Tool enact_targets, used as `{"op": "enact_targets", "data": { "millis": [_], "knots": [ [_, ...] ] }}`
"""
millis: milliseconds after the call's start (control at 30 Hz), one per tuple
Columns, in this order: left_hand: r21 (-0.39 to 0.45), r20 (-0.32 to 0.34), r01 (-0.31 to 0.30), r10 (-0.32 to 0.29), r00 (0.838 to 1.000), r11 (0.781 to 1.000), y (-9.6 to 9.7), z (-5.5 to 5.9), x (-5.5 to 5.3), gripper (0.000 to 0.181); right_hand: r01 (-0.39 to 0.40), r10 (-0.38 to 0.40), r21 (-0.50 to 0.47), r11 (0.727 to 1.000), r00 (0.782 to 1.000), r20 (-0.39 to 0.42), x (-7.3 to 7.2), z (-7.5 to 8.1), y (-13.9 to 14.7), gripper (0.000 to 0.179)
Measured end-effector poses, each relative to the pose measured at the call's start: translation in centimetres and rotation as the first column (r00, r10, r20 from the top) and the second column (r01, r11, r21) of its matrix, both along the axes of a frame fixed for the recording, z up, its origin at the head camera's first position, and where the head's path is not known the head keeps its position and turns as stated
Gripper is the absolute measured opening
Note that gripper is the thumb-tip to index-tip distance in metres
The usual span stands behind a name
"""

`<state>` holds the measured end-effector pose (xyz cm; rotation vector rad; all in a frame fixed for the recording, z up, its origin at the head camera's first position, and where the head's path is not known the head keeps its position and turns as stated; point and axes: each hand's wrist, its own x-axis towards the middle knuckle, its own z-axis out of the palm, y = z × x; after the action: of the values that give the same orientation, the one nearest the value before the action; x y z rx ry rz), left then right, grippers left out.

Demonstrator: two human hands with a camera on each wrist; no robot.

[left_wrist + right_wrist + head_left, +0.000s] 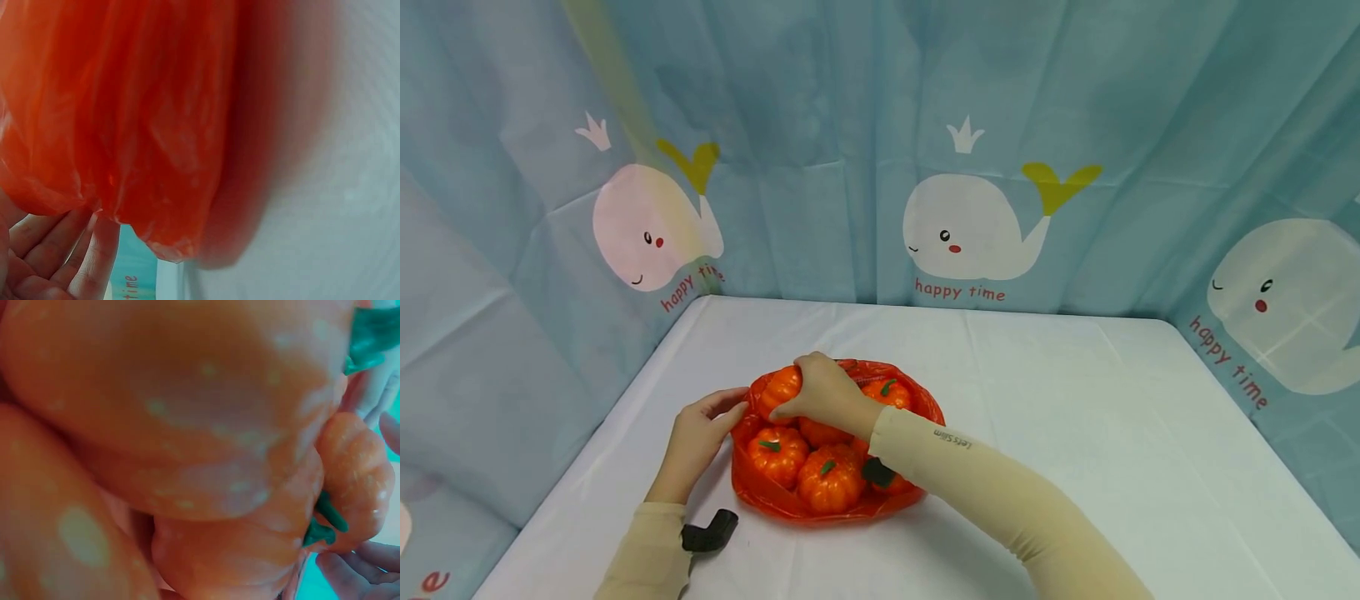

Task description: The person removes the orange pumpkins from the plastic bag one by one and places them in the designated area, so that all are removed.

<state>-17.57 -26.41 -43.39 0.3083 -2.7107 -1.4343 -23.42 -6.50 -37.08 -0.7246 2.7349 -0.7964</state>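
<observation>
An open red plastic bag (831, 518) stands on the table, holding several orange pumpkins with green stems. My right hand (831, 392) reaches in over the bag from the right. It grips one pumpkin (781, 390) at the far left of the opening, thumb on the near side, fingers on the far side. In the right wrist view that pumpkin (356, 478) shows between fingertips. Another pumpkin (831, 479) lies at the bag's front. My left hand (696, 437) holds the bag's left rim between thumb and fingers; in the left wrist view its fingertips meet the bag's gathered edge.
A white cloth covers the table (1052, 400). Blue curtains (820, 242) with whale prints hang round its back and sides. A black wrist piece (711, 532) sits by the left sleeve, and a second dark piece (877, 472) overlaps the bag beneath the right wrist.
</observation>
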Motion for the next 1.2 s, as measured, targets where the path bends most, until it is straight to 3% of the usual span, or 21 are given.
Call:
{"op": "enact_targets", "data": {
  "millis": [433,867,1033,1200],
  "knots": [
    [-0.006,-0.008,0.015,-0.015,1.000,1.000,0.2,0.1,-0.3,0.050,0.037,-0.035,0.036,0.999,0.998,-0.049,0.1,-0.3,-0.4,0.077],
    [-0.018,0.002,0.025,-0.025,1.000,1.000,0.3,0.1,-0.2,0.053,0.029,-0.019,0.103,0.994,0.995,-0.101,0.2,-0.2,-0.6,0.075],
    [-0.016,0.015,0.027,-0.026,1.000,1.000,0.2,0.1,-0.1,0.054,0.037,-0.030,0.073,0.997,0.995,-0.093,0.3,-0.3,-0.3,0.076],
    [-0.021,0.040,0.019,-0.018,0.999,1.000,0.2,0.1,0.2,0.054,0.033,-0.034,-0.026,0.999,0.998,-0.044,0.3,0.0,0.6,0.078]
  ]
}}
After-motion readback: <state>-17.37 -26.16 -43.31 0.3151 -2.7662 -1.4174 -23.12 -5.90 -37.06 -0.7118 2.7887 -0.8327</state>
